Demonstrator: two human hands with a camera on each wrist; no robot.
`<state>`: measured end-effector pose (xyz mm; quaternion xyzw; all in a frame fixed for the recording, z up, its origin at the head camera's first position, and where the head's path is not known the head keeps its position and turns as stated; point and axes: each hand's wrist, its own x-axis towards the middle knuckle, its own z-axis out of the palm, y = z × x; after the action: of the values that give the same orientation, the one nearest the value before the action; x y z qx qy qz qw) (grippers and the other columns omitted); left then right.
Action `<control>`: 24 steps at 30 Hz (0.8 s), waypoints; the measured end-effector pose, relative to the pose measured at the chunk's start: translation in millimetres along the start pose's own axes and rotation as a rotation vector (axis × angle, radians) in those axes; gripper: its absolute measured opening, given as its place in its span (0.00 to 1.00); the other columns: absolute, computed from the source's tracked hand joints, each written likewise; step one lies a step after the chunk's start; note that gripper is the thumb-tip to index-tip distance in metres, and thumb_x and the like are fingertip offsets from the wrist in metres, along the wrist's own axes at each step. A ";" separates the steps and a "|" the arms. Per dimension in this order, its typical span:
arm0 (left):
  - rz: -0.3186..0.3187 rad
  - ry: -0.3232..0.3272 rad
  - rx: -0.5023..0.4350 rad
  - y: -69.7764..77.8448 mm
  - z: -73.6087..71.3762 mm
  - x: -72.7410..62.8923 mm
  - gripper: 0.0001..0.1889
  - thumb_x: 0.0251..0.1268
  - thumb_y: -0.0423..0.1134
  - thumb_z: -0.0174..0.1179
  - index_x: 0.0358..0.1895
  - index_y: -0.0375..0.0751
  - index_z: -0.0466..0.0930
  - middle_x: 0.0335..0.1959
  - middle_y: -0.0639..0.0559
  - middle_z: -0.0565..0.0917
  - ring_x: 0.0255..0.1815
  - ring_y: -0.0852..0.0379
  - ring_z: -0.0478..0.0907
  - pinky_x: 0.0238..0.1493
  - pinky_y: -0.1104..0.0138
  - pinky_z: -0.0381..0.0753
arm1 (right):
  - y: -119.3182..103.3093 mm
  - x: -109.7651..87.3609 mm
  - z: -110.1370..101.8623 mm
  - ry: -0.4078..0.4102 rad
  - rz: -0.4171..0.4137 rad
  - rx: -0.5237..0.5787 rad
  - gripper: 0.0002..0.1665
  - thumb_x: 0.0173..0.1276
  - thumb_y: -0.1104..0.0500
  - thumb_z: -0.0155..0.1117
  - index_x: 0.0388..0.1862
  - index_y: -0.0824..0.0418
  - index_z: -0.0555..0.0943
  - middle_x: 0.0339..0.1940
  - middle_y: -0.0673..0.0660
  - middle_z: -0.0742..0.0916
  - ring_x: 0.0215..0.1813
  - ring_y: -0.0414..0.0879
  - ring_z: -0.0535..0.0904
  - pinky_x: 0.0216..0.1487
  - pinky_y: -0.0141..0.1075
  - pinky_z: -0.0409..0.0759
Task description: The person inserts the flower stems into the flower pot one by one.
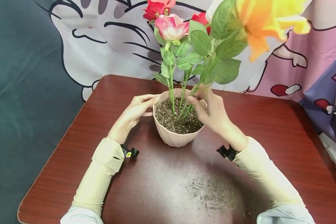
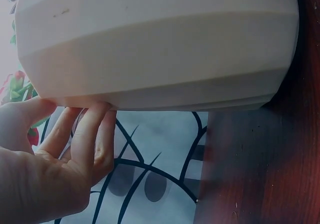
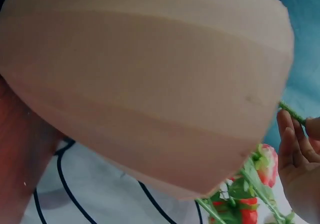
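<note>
In the head view a pale pink faceted flowerpot (image 1: 177,140) full of dark soil (image 1: 168,119) stands upright on the table. My left hand (image 1: 135,109) holds its left rim, thumb at the edge and fingertips against the outer wall, as the left wrist view also shows. Above the pot's right side, my right hand (image 1: 212,109) pinches the green stem of an artificial yellow-orange flower (image 1: 264,23), its lower end at the soil. A pink-and-white artificial rose (image 1: 172,27) and red roses (image 1: 156,11) rise from the pot. In the right wrist view the pot hides much of the stems.
The dark red wooden table (image 1: 123,186) carries scattered soil crumbs (image 1: 212,193) in front of the pot. Behind it hangs a cartoon-printed cloth (image 1: 109,59), with a dark green curtain (image 1: 22,93) at the left.
</note>
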<state>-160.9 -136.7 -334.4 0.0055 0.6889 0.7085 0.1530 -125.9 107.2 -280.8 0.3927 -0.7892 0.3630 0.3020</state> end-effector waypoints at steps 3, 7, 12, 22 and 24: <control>-0.004 -0.005 0.001 -0.4 0.1 -0.5 0.20 0.66 0.43 0.57 0.60 0.41 0.75 0.50 0.53 0.77 0.48 0.59 0.74 0.43 0.64 0.81 | 2.2 -0.1 6.0 -0.026 -0.004 0.016 0.13 0.63 0.67 0.61 0.43 0.71 0.68 0.28 0.62 0.84 0.23 0.46 0.79 0.20 0.31 0.69; -0.005 -0.002 0.013 0.5 -1.2 -1.9 0.20 0.66 0.43 0.57 0.60 0.41 0.75 0.53 0.51 0.76 0.51 0.57 0.73 0.46 0.62 0.80 | 3.9 4.2 14.4 -0.052 -0.053 0.021 0.13 0.59 0.70 0.62 0.41 0.71 0.70 0.27 0.61 0.84 0.22 0.45 0.77 0.22 0.34 0.73; 0.008 0.003 0.017 2.7 -2.0 -1.1 0.21 0.66 0.45 0.57 0.59 0.42 0.75 0.58 0.49 0.75 0.54 0.55 0.72 0.50 0.57 0.78 | 5.4 12.6 23.5 -0.071 -0.124 0.019 0.10 0.59 0.68 0.63 0.38 0.69 0.73 0.25 0.59 0.83 0.26 0.47 0.78 0.28 0.37 0.76; -0.007 -0.004 0.016 2.3 -0.3 0.4 0.21 0.66 0.45 0.57 0.60 0.42 0.75 0.59 0.50 0.73 0.53 0.56 0.72 0.51 0.56 0.77 | 18.9 10.3 33.8 -0.093 -0.097 0.030 0.07 0.58 0.70 0.63 0.32 0.68 0.74 0.23 0.58 0.82 0.24 0.45 0.77 0.26 0.36 0.76; -0.004 -0.003 0.013 1.2 -0.8 0.8 0.21 0.66 0.44 0.57 0.60 0.41 0.74 0.59 0.50 0.74 0.53 0.56 0.73 0.51 0.56 0.77 | 20.5 10.5 36.0 -0.101 -0.089 0.028 0.07 0.59 0.69 0.63 0.32 0.67 0.73 0.23 0.57 0.82 0.24 0.45 0.77 0.27 0.36 0.76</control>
<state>-162.1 -137.3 -333.4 0.0062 0.6932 0.7038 0.1553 -155.3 82.6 -299.6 0.4493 -0.7801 0.3401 0.2718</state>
